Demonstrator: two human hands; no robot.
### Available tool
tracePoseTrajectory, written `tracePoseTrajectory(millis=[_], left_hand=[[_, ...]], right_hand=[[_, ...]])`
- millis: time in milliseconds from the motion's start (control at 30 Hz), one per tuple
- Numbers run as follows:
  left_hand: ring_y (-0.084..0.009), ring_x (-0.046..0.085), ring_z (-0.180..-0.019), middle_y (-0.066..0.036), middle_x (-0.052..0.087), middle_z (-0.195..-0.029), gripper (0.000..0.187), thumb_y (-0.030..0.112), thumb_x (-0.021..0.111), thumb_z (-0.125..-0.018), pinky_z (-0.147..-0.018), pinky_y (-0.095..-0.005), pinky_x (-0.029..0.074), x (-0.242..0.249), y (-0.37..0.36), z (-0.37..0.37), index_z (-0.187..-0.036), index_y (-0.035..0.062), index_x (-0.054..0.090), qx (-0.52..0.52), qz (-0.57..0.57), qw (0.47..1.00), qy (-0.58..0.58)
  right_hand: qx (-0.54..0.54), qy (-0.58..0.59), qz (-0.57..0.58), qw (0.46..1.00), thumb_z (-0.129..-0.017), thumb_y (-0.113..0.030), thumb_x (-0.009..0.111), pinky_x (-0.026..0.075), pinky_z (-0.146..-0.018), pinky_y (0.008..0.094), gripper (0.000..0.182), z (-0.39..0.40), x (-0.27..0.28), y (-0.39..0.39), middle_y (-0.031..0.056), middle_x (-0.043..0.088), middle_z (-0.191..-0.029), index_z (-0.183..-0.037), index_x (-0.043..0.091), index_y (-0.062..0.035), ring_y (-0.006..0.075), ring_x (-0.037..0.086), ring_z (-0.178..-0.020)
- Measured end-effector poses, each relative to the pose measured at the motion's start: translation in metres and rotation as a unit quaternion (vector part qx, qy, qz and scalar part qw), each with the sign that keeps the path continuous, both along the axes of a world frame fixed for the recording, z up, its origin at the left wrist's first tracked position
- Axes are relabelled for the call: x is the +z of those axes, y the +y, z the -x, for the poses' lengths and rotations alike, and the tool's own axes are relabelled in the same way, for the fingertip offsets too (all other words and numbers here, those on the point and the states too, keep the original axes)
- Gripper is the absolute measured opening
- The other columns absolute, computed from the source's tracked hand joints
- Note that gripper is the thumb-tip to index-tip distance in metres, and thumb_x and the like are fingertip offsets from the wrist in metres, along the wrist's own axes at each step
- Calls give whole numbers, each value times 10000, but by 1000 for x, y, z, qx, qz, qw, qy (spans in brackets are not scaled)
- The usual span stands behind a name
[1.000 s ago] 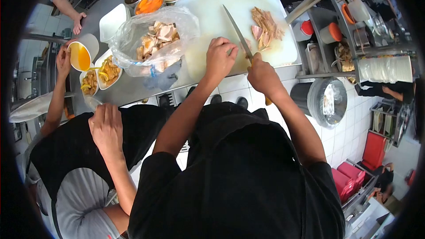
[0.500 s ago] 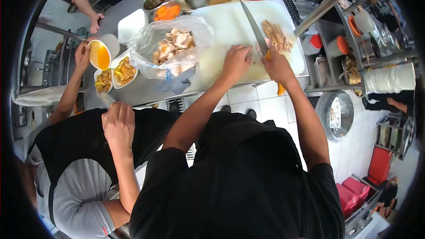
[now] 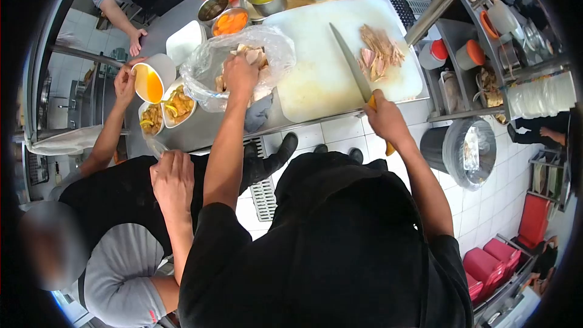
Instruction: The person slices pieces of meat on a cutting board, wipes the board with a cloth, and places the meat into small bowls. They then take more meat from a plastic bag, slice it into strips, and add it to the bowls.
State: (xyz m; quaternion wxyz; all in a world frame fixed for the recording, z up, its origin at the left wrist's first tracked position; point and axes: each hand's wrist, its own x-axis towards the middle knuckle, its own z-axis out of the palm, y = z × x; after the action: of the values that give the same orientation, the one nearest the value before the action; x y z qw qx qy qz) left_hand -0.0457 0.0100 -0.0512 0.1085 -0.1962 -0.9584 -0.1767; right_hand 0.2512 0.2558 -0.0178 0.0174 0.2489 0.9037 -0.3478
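Left hand [image 3: 241,74] moved off cutting board [image 3: 310,79] into plastic bag [image 3: 203,76], at meat chunks [image 3: 252,54]. Right hand [image 3: 387,123] still wrapped round handle of knife [image 3: 352,64]; meat strips [image 3: 379,54] beyond it. Left fingertips hidden, pinch or spread cannot be told. Handle partly covered by right hand; blade contact with board unclear.

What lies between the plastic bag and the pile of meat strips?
The knife blade, over the white cutting board; the head view shows it.
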Motion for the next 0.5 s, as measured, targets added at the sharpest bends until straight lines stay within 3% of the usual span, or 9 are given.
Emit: tracePoseTrajectory(millis=[267,367,467,500], left_hand=[[-435,655,-991,-247,714,-1010,294,138,717,-750,-915,-478,509,0,3,15,-1002,-11,729,37,-52,990,-122],[-374,679,-962,-208,728,-941,239,118,747,-726,-879,-436,523,-18,-2,24,-924,-12,718,23,-116,986,-117],[-230,674,-678,-84,727,-854,274,165,824,-798,-652,-379,550,-25,-16,30,-978,-2,703,31,-267,950,-158],[-216,666,-701,-71,714,-873,270,156,799,-831,-673,-369,550,-15,-20,30,-1019,-1,686,39,-344,912,-219]], right_hand=[[-17,-24,-5,1000,-932,-178,623,525,-802,572,314,3,5,11,348,670,-856,-1082,463,47,519,663,-859],[-19,-26,-11,999,-931,-173,626,523,-807,570,303,5,4,10,344,674,-859,-1071,461,39,521,663,-862],[-17,-30,-12,999,-928,-166,632,521,-812,573,301,4,5,9,342,675,-864,-1068,455,33,524,661,-867],[-16,-32,-11,999,-926,-164,634,521,-814,574,303,4,5,8,342,675,-867,-1068,452,32,525,660,-870]])
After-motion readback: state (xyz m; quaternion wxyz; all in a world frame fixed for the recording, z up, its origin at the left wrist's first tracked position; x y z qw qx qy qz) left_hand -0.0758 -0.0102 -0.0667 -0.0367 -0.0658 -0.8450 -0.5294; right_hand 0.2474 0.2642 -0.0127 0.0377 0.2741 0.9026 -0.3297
